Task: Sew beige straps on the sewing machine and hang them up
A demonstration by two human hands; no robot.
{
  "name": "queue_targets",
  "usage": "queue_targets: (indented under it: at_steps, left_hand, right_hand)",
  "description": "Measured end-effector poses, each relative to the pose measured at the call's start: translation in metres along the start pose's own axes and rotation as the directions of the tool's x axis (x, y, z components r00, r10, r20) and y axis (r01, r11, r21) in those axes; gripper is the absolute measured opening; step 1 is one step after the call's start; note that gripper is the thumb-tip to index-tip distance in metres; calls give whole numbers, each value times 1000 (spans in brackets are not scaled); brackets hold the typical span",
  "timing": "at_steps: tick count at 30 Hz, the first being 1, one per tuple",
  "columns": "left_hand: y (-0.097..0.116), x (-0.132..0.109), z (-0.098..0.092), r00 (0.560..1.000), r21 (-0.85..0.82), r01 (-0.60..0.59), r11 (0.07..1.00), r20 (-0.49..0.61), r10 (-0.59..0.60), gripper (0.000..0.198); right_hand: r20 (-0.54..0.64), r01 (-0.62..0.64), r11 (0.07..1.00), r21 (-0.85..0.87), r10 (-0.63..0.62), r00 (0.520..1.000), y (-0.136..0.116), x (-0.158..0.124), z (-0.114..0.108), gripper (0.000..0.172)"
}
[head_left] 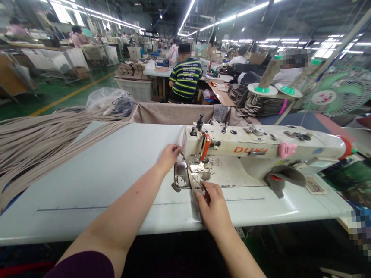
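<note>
While pinching, narrow beige strip (193, 186).

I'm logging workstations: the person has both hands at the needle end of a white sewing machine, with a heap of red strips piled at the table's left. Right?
Not quite: the head view shows the strips are beige, not red. Left hand and right hand are at the sewing machine needle end.

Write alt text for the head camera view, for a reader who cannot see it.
A person's right hand and left hand guide a narrow beige strip under the needle of a white sewing machine on a white table. A heap of beige strips lies at left; other workers sit beyond.
</note>
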State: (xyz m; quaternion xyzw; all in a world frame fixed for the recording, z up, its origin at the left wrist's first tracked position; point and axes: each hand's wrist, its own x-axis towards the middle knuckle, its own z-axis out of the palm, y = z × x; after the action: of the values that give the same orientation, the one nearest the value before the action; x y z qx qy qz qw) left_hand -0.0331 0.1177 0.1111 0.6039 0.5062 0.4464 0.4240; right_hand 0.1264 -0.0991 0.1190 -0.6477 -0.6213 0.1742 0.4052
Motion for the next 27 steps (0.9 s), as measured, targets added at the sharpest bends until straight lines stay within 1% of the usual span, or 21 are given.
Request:
queue_targets:
  at_steps: [1,3,5,7,9,10,13,14,16,19,22,27]
  left_hand:
    - [0,-4,-2,1000,-40,24,999,-19,-24,34]
    - [0,-15,-7,997,-127,57,990,-44,-63,41]
    - [2,-29,-15,996,-216,64,974,-47,-75,49]
    - [7,-44,-25,997,-286,52,957,-41,-67,54]
    - [12,-61,-36,997,-320,41,947,-43,-57,55]
    - [15,-70,-42,997,-320,39,947,-46,-57,55]
    - [21,-96,-58,996,-269,44,962,-60,-62,49]
    - [22,-104,-63,996,-239,46,970,-68,-64,46]
    - [22,-120,-70,993,-187,44,981,-96,-63,43]
    - [20,-140,-75,991,-196,17,980,-129,-43,40]
    - [17,-155,-78,991,-240,-32,970,-130,0,38]
    - [14,-173,-84,989,-257,-86,963,-137,51,33]
  right_hand:
    - [-18,16,1000,23,-15,1000,0,0,0,35]
    - [-11,48,996,71,-47,999,-3,-1,-1,31]
    - [29,65,989,132,-69,997,-11,0,-1,28]
    - [89,22,976,216,-42,995,-20,0,1,28]
    - [196,-97,934,344,29,980,-28,2,6,32]
    - [265,-177,892,416,68,962,-31,3,10,37]
    - [460,-413,713,567,143,876,-37,9,22,49]
    - [499,-463,666,585,154,853,-38,12,27,51]
    - [544,-516,614,597,162,823,-40,16,35,53]
    - [571,-544,587,599,163,805,-42,24,46,57]
    - [595,-567,563,601,159,788,-42,33,55,60]
    - [617,-569,544,616,115,778,-49,45,59,59]
